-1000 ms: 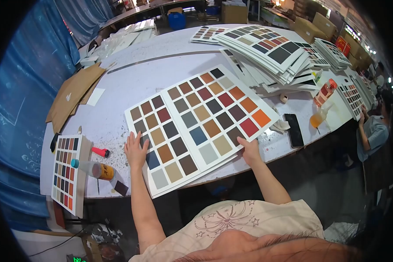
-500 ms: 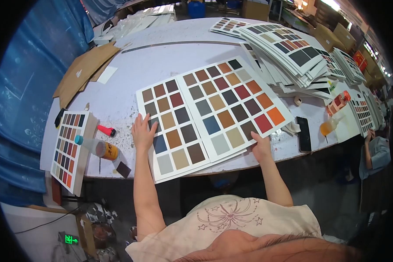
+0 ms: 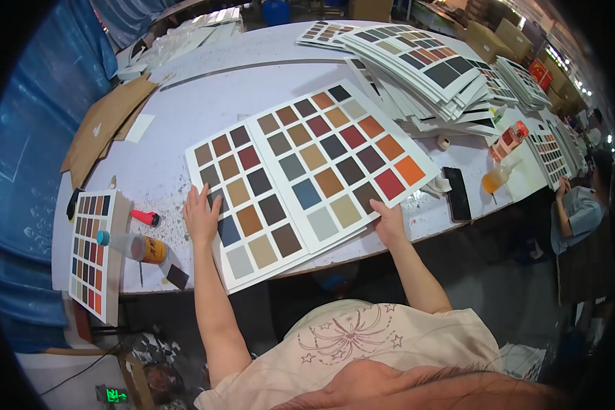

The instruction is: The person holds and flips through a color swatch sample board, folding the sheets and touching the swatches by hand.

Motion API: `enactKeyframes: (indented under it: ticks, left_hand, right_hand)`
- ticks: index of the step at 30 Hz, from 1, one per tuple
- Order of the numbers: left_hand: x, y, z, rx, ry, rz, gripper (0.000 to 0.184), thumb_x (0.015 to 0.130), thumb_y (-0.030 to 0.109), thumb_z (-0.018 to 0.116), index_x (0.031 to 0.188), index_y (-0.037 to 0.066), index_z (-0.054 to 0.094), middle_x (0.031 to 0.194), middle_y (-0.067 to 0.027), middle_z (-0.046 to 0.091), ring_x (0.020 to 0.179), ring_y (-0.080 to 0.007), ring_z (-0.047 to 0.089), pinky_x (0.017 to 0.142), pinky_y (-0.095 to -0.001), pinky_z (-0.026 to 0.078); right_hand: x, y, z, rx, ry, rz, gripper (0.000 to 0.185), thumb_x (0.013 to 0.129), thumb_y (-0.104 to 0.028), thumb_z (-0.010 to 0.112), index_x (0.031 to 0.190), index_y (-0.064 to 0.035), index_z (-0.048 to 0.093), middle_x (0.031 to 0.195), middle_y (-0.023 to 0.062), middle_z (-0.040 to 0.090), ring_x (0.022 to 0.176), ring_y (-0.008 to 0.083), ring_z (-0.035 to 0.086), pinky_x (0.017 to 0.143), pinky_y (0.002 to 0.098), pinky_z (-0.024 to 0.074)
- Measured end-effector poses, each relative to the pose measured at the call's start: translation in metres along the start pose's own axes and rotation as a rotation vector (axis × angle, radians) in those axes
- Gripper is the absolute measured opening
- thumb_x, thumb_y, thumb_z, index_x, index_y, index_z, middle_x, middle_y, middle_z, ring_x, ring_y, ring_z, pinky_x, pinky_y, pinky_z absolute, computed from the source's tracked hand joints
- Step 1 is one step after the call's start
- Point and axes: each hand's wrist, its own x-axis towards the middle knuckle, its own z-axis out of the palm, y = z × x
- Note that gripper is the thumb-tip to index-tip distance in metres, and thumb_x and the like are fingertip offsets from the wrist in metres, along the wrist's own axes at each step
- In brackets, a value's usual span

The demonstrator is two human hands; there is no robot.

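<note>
Two white colour swatch cards with rows of coloured squares lie before me at the table's front edge, partly overlapping. My left hand (image 3: 202, 217) rests on the left edge of the left swatch card (image 3: 261, 251), fingers spread. At the lower right corner of the right swatch card (image 3: 352, 198), my right hand (image 3: 389, 224) grips the edge, thumb on top and fingers hidden beneath. More card edges show under the right card, so several may be layered there. The right card covers part of the left one.
Stacked swatch cards (image 3: 417, 68) fill the back right. A phone (image 3: 456, 195), an orange-labelled bottle (image 3: 509, 141) and a small bottle of amber liquid (image 3: 495, 179) stand right. At left are another card stack (image 3: 92, 253), a clear bottle (image 3: 137, 247), a red-handled tool (image 3: 144, 217) and cardboard (image 3: 106, 126). A co-worker (image 3: 577, 215) is at far right.
The view has turned slightly, so the whole scene sits further left. Both hands keep the same places on the swatch cards.
</note>
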Motion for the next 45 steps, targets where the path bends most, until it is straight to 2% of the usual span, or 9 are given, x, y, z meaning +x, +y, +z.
enactKeyframes:
  ticks: [17,28,31,32,35,38,41,44,45]
  left_hand:
    - [0.0,0.001,-0.001,-0.012,0.015,0.009,0.051,0.088,0.044,0.057,0.131,0.017,0.053,0.142,-0.0183,0.039,0.133,-0.0332,0.034,0.11,-0.0469,0.022]
    - [0.002,0.002,0.0,0.025,-0.008,-0.02,0.052,0.087,0.045,0.057,0.132,0.019,0.052,0.142,-0.0157,0.04,0.132,-0.0308,0.036,0.109,-0.0465,0.023]
    - [0.003,0.005,-0.002,0.017,-0.027,-0.016,0.052,0.088,0.044,0.056,0.132,0.019,0.051,0.142,-0.0153,0.039,0.132,-0.0307,0.035,0.11,-0.0466,0.022]
    - [0.003,0.005,-0.003,0.014,-0.025,-0.016,0.052,0.088,0.044,0.056,0.133,0.019,0.051,0.142,-0.0153,0.039,0.133,-0.0308,0.035,0.11,-0.0467,0.022]
    - [0.002,0.006,-0.006,0.005,-0.033,-0.017,0.051,0.089,0.044,0.055,0.133,0.018,0.051,0.143,-0.0155,0.038,0.133,-0.0307,0.034,0.11,-0.0472,0.021]
    - [0.003,0.004,-0.006,0.024,-0.036,-0.002,0.05,0.089,0.043,0.054,0.132,0.017,0.051,0.143,-0.0164,0.037,0.133,-0.0318,0.034,0.11,-0.0484,0.021]
    - [0.002,0.003,-0.006,0.028,-0.028,0.021,0.052,0.088,0.042,0.056,0.132,0.014,0.05,0.142,-0.0185,0.039,0.13,-0.0352,0.036,0.107,-0.0487,0.026]
    - [0.003,-0.01,0.004,-0.049,0.072,0.008,0.056,0.087,0.038,0.06,0.13,0.005,0.05,0.137,-0.0231,0.043,0.126,-0.038,0.041,0.104,-0.0478,0.031]
    - [0.003,-0.016,0.008,-0.139,0.105,0.007,0.053,0.087,0.035,0.061,0.129,0.005,0.051,0.134,-0.024,0.045,0.124,-0.0396,0.042,0.103,-0.0487,0.031]
  right_hand:
    - [0.003,0.003,-0.002,-0.048,0.002,-0.018,0.049,0.081,0.004,0.06,0.128,-0.0001,0.046,0.121,0.009,0.055,0.111,0.0213,0.055,0.095,0.034,0.0436]
    - [0.005,0.0,-0.003,-0.054,-0.035,-0.003,0.05,0.082,0.007,0.059,0.129,-0.0011,0.046,0.122,0.0089,0.055,0.113,0.0209,0.054,0.096,0.0346,0.0438]
    - [0.003,-0.004,-0.002,-0.018,-0.046,0.003,0.049,0.083,0.005,0.061,0.129,-0.0018,0.047,0.125,0.0077,0.054,0.114,0.0199,0.052,0.098,0.0342,0.0415]
    - [0.002,-0.005,-0.003,-0.047,-0.089,-0.022,0.047,0.087,-0.003,0.061,0.131,-0.0026,0.044,0.126,0.0073,0.054,0.117,0.0199,0.051,0.099,0.0354,0.0405]
    - [0.005,-0.012,-0.009,0.229,-0.064,0.129,0.046,0.091,-0.014,0.058,0.133,-0.0043,0.042,0.127,0.0072,0.053,0.119,0.0206,0.05,0.1,0.0368,0.0398]
    - [0.005,-0.024,-0.004,0.325,0.03,0.119,0.038,0.093,-0.019,0.058,0.126,-0.006,0.048,0.121,0.0072,0.057,0.112,0.02,0.055,0.095,0.0359,0.0447]
    - [0.009,-0.033,-0.009,0.04,0.036,0.112,0.039,0.09,-0.021,0.059,0.125,-0.0057,0.048,0.115,0.0092,0.06,0.102,0.0223,0.061,0.084,0.0382,0.0531]
    - [0.009,-0.054,-0.008,-0.243,-0.078,0.223,0.044,0.085,-0.021,0.058,0.123,-0.0029,0.047,0.1,0.0133,0.065,0.084,0.0263,0.067,0.062,0.043,0.0601]
    - [0.006,-0.063,-0.002,-0.292,-0.074,0.196,0.041,0.086,-0.019,0.057,0.122,-0.0017,0.048,0.101,0.014,0.064,0.086,0.0257,0.067,0.066,0.0431,0.0601]
